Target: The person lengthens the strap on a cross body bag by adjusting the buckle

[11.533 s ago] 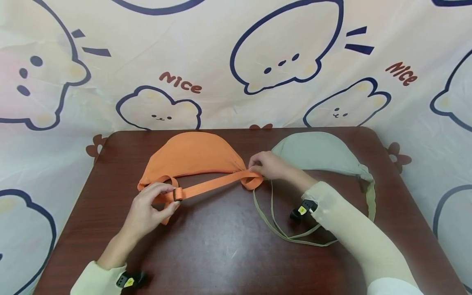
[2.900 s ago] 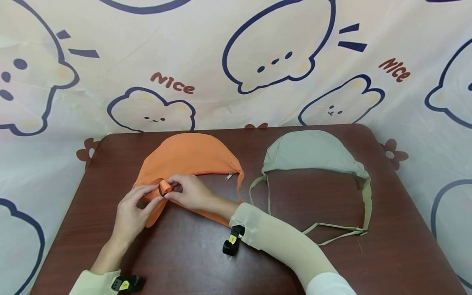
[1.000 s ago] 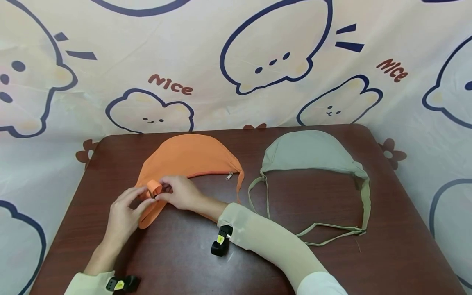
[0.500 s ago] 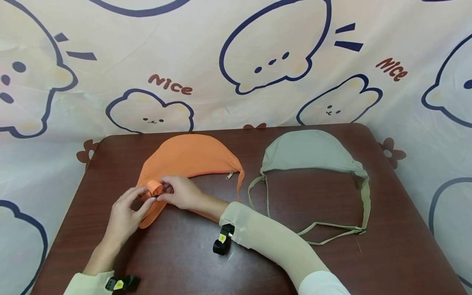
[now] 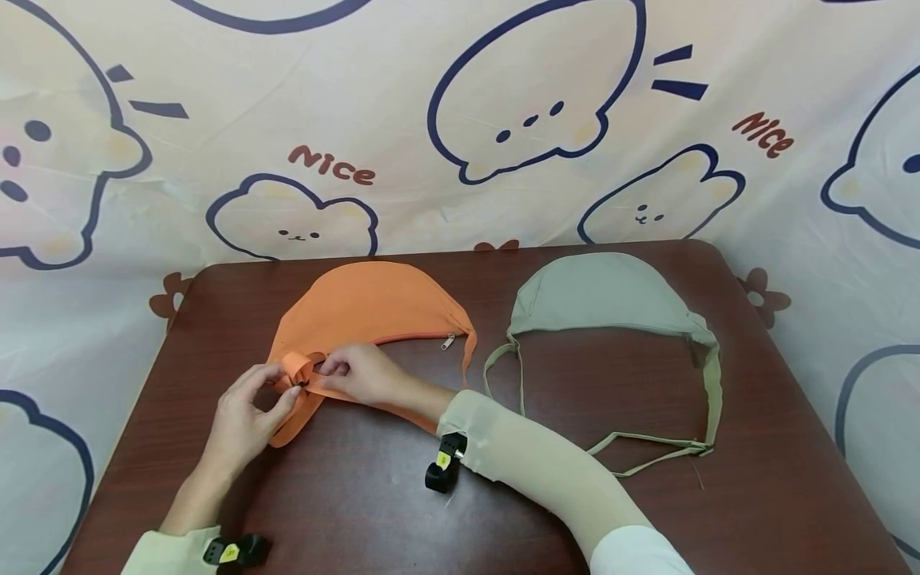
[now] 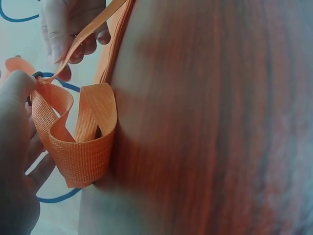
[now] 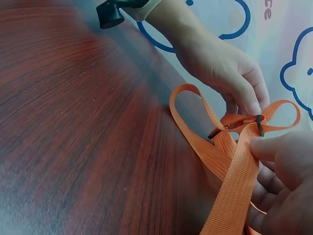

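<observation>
An orange waist bag [image 5: 366,303] lies at the table's left half, its zip pull near the right end. My left hand [image 5: 247,411] pinches the dark strap buckle [image 7: 259,125] between thumb and fingers at the bag's lower left corner. Just to its right, my right hand [image 5: 366,374] pinches the orange webbing strap [image 7: 232,188] close to the buckle. A small loop of strap stands up over the buckle. In the left wrist view more webbing [image 6: 80,161] hangs in folds beneath the left hand.
A pale green waist bag [image 5: 607,294] lies on the right half of the brown table [image 5: 776,479], its thin green strap [image 5: 650,439] looping toward the front. A cloth with cartoon drawings [image 5: 402,96] hangs behind the table.
Over the last second my right hand has drawn slightly right from the buckle, pulling the strap, and the loop has shrunk. Much earlier, my hands were wide apart with the strap stretched between them.
</observation>
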A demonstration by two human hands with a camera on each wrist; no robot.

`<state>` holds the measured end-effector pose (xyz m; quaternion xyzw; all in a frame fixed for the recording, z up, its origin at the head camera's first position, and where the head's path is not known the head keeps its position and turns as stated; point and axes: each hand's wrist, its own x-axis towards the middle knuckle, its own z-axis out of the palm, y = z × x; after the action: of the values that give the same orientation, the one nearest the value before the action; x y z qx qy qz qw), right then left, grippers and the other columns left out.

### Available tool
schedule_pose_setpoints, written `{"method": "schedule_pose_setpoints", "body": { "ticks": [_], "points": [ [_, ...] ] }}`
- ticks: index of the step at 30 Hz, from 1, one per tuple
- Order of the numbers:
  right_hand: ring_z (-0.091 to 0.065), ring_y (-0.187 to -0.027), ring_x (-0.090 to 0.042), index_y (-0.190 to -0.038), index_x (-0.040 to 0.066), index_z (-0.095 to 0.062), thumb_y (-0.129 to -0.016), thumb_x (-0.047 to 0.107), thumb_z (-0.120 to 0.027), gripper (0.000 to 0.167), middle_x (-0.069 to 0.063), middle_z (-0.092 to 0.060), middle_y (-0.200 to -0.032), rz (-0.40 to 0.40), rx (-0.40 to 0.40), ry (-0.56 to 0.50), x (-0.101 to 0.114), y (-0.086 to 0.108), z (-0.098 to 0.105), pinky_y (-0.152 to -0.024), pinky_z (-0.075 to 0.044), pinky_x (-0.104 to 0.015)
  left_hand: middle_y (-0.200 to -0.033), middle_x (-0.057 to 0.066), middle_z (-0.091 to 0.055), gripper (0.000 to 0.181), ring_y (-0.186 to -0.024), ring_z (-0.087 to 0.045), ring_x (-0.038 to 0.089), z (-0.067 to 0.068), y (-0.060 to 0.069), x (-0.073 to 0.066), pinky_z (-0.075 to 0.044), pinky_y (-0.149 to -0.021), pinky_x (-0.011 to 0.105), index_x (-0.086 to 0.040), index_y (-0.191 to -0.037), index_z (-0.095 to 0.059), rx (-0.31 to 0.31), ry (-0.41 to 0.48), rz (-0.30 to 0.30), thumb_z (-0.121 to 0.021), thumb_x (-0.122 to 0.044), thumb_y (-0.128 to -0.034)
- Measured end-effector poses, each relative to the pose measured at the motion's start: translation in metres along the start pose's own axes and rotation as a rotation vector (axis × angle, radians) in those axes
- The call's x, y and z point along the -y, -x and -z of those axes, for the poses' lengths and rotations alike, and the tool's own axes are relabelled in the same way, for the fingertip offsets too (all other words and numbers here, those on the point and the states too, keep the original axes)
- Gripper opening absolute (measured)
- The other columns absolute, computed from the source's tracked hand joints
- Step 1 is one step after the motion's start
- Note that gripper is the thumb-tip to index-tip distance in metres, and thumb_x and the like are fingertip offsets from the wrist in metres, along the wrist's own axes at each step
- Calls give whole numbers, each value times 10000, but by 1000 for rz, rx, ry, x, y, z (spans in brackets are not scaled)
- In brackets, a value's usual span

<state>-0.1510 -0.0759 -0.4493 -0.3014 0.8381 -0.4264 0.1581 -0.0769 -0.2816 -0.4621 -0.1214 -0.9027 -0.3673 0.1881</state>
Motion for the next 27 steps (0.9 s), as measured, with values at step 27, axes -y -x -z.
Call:
{"method": "schedule_pose_setpoints", "body": {
  "ticks": [27],
  "points": [
    [-515, -653, -29, -886, 151, -778, -960, 227, -734, 115, 112, -637, -733, -104, 40, 70, -9, 21, 23, -626, -416, -161, -936, 54, -629, 257, -798, -531, 110, 2, 1, 2, -446, -616, 153, -36, -1053, -692, 36, 23, 41, -785, 54, -831]
  ]
}}
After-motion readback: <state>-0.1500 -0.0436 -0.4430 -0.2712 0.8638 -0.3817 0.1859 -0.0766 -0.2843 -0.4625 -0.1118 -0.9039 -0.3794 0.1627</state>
